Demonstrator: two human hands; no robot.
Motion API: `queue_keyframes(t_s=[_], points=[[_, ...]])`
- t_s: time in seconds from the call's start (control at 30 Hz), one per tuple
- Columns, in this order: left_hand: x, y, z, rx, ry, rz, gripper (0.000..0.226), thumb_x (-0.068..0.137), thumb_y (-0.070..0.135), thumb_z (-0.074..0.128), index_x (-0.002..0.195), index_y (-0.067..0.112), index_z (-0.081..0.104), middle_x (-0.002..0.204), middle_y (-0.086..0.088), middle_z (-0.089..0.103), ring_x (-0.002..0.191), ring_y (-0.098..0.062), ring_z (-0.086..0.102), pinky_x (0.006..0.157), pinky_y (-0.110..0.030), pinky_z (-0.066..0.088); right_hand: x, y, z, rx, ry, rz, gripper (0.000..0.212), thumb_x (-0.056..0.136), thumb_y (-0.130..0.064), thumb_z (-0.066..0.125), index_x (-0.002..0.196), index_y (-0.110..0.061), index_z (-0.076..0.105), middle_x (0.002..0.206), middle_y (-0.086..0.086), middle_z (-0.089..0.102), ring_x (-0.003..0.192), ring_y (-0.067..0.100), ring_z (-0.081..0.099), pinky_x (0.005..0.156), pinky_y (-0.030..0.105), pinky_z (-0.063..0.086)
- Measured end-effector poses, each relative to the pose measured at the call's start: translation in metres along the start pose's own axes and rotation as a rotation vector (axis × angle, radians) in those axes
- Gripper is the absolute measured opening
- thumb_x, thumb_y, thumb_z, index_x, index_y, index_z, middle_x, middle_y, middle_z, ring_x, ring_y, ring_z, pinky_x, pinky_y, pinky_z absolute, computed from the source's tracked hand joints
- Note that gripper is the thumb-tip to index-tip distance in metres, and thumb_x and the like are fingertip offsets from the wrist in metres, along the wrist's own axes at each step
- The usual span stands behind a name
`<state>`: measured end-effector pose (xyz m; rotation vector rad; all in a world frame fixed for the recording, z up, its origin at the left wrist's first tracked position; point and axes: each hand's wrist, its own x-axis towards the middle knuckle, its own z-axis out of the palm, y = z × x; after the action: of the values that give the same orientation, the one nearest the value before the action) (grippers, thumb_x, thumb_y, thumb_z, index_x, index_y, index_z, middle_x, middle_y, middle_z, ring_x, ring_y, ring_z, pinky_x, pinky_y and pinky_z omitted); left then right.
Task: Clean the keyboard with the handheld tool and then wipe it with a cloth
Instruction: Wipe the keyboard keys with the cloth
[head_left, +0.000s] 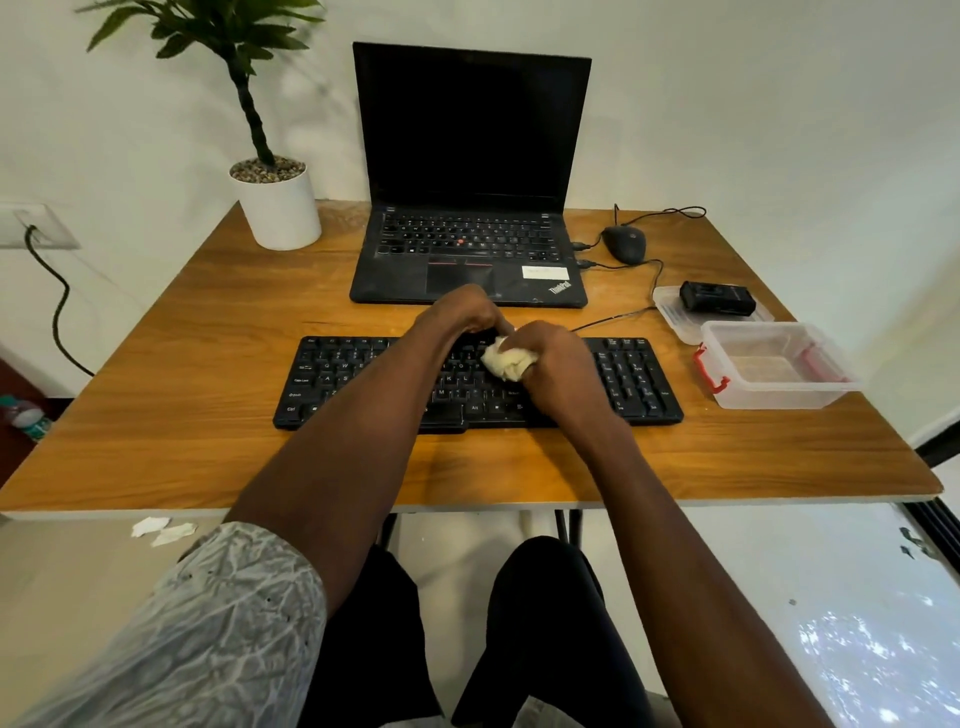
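Cloth (503, 362), pale and crumpled, sits bunched in right hand (553, 364) over middle of keyboard (478, 384) at desk (208, 447) front; it looks soft and light, so best gripped as a wad w/ fingers curled round it; left hand (462, 314) is curled at keyboard's back edge, touching cloth, but grip there I cannot tell; keyboard is black, stiff plastic, keys ridged; black tool (717, 298) lies on lid (670, 312) by clear box (779, 364).

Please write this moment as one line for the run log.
phase: wiping | right hand: grips cloth | left hand: touches cloth | keyboard: on desk
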<state>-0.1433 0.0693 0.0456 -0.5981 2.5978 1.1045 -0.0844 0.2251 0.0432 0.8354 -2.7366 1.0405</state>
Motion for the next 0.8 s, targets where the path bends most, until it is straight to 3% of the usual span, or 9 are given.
queue_keyframes(t_s=[0.07, 0.1, 0.2, 0.27, 0.43, 0.5, 0.6, 0.63, 0.8], points=[[0.001, 0.0, 0.001, 0.005, 0.004, 0.001, 0.046, 0.078, 0.028, 0.077, 0.114, 0.002, 0.066, 0.118, -0.011, 0.063, 0.105, -0.027, 0.059, 0.092, -0.038, 0.048, 0.007, 0.008, 0.0, -0.008, 0.129, 0.097, 0.02, 0.085, -0.017, 0.069, 0.102, -0.011, 0.075, 0.1, 0.012, 0.071, 0.087, 0.025, 0.064, 0.072, 0.037, 0.051], [0.001, 0.0, 0.001, 0.015, 0.005, 0.005, 0.043, 0.079, 0.027, 0.076, 0.113, 0.002, 0.066, 0.117, -0.01, 0.064, 0.101, -0.025, 0.06, 0.09, -0.037, 0.048, 0.008, 0.006, 0.003, -0.054, 0.11, 0.073, 0.019, 0.084, -0.016, 0.069, 0.102, -0.012, 0.075, 0.099, 0.012, 0.071, 0.087, 0.025, 0.064, 0.071, 0.035, 0.051], [0.003, 0.0, -0.002, 0.023, 0.001, 0.02, 0.035, 0.078, 0.028, 0.077, 0.102, 0.004, 0.07, 0.105, -0.007, 0.068, 0.087, -0.021, 0.062, 0.078, -0.033, 0.048, -0.001, -0.012, 0.02, -0.08, -0.199, -0.159, 0.024, 0.082, -0.005, 0.066, 0.103, -0.012, 0.073, 0.11, 0.008, 0.069, 0.102, 0.023, 0.062, 0.082, 0.034, 0.05], [0.003, 0.0, -0.002, 0.017, -0.004, 0.009, 0.035, 0.077, 0.03, 0.078, 0.1, 0.005, 0.07, 0.101, -0.006, 0.068, 0.088, -0.022, 0.063, 0.08, -0.035, 0.049, -0.002, -0.01, 0.017, -0.029, -0.298, -0.195, 0.028, 0.081, 0.001, 0.063, 0.105, -0.011, 0.073, 0.114, 0.006, 0.068, 0.107, 0.022, 0.06, 0.088, 0.036, 0.05], [0.004, 0.0, -0.001, -0.009, -0.016, -0.003, 0.048, 0.074, 0.028, 0.079, 0.112, 0.003, 0.066, 0.119, -0.01, 0.064, 0.108, -0.028, 0.059, 0.09, -0.039, 0.046, 0.02, 0.025, 0.003, -0.234, 0.198, 0.185, 0.024, 0.086, -0.006, 0.06, 0.104, -0.012, 0.074, 0.1, 0.011, 0.07, 0.093, 0.027, 0.062, 0.072, 0.035, 0.051], [0.005, 0.0, -0.001, 0.003, -0.017, -0.008, 0.051, 0.074, 0.029, 0.079, 0.116, 0.003, 0.065, 0.121, -0.011, 0.062, 0.111, -0.03, 0.058, 0.09, -0.04, 0.045, 0.021, 0.019, 0.008, -0.279, 0.198, 0.18, 0.021, 0.087, -0.009, 0.061, 0.103, -0.013, 0.074, 0.099, 0.011, 0.069, 0.093, 0.026, 0.06, 0.073, 0.036, 0.052], [0.01, 0.002, -0.005, 0.062, -0.013, 0.001, 0.039, 0.08, 0.027, 0.074, 0.11, 0.003, 0.068, 0.116, -0.01, 0.065, 0.101, -0.026, 0.062, 0.086, -0.036, 0.049, 0.015, -0.003, 0.019, -0.076, -0.072, -0.038, 0.023, 0.082, -0.005, 0.067, 0.102, -0.013, 0.075, 0.106, 0.009, 0.07, 0.094, 0.024, 0.063, 0.075, 0.035, 0.051], [0.009, 0.003, -0.005, 0.074, -0.018, -0.006, 0.037, 0.081, 0.027, 0.073, 0.109, 0.003, 0.069, 0.113, -0.009, 0.066, 0.097, -0.024, 0.063, 0.084, -0.035, 0.049, 0.014, -0.004, 0.021, -0.031, -0.094, -0.049, 0.024, 0.081, -0.004, 0.068, 0.102, -0.014, 0.075, 0.106, 0.009, 0.07, 0.095, 0.024, 0.063, 0.076, 0.035, 0.051], [0.013, 0.002, -0.006, 0.035, -0.073, -0.049, 0.053, 0.068, 0.034, 0.082, 0.11, 0.005, 0.066, 0.111, -0.01, 0.065, 0.1, -0.029, 0.061, 0.09, -0.041, 0.049, 0.024, 0.011, 0.014, -0.405, 0.248, 0.316, 0.017, 0.093, -0.009, 0.055, 0.1, -0.007, 0.071, 0.102, 0.013, 0.065, 0.102, 0.027, 0.053, 0.074, 0.036, 0.046]])
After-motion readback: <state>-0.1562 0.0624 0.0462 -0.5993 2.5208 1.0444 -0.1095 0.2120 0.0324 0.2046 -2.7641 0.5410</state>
